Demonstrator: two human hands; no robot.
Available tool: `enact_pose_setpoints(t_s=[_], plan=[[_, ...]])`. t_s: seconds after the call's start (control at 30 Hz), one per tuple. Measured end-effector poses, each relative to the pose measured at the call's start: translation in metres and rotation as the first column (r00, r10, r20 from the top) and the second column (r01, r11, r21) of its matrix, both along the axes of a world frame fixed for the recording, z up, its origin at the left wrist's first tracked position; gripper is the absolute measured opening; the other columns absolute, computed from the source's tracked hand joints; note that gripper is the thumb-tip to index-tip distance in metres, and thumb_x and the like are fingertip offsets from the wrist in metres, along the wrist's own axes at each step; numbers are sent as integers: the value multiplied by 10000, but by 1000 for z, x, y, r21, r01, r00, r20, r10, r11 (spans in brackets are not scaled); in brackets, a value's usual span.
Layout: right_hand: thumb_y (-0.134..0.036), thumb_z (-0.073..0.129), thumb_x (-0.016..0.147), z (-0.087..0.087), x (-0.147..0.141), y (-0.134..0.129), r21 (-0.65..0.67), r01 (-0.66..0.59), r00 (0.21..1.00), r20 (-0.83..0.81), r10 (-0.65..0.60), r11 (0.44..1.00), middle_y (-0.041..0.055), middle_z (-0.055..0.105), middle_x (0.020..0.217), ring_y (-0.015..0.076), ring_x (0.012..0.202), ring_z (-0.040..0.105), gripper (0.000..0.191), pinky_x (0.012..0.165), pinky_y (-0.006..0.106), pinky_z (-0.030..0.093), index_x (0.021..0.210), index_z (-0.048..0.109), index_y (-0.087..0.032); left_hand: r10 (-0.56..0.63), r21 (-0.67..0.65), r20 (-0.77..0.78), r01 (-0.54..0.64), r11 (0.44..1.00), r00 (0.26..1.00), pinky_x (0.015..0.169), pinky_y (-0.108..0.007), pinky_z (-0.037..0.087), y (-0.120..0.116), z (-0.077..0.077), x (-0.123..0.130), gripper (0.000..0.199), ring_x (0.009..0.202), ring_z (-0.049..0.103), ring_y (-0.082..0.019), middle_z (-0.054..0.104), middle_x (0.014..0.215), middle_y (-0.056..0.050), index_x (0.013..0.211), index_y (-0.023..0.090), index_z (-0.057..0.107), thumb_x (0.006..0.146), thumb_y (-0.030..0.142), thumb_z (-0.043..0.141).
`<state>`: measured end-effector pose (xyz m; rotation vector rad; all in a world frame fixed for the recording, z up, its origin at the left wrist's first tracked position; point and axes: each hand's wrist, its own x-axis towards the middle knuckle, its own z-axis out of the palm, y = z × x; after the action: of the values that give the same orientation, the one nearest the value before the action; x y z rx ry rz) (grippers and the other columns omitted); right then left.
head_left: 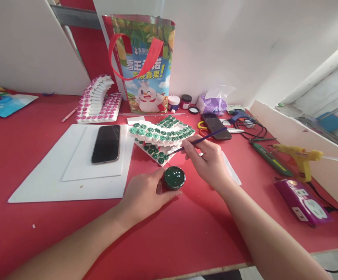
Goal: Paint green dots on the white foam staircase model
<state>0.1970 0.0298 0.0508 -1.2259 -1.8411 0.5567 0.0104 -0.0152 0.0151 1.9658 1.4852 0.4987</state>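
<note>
The left forearm comes in from the bottom left and slants up to the left hand (144, 189), back of the hand uppermost; its fingers curve around a jar of dark green paint (175, 178), thumb on the near side. The right forearm enters from the bottom right, and the right hand (208, 157) is turned inward, its fingers pinching a dark-handled brush (212, 134) between thumb and forefinger. The brush slopes down to the left, its tip at the near corner of a white model with green rosettes (148, 135), which sits on the red table (204, 241) just beyond the jar, near the middle.

Both arms are cut off by the lower part of the frame. The left fingertips on the far side of the jar are hidden, and so are the right hand's lower fingers, curled under the palm. The bristles are hard to make out against the green, so I cannot tell whether they touch it. The model's upper curved layer covers part of its base. Behind, a red strap (154, 54) hides some lettering on the printed bag (122, 23), and a blue packet (6, 107) is cut off by the left edge
</note>
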Motion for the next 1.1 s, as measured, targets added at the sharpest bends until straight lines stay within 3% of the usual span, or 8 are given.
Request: enact_pose_setpoints(t_s=[1.1], plan=[[-316,530,1016,0,1,3,13,10,1000,13,-10,1000,14,637,728,123,646,562,282,568,228,412,768,593,-198,8,-19,-4,-8,1000,1000,546,-283,322,0,0,1,409,563,564,-201,592,587,29,976,219,656,795,580,724]])
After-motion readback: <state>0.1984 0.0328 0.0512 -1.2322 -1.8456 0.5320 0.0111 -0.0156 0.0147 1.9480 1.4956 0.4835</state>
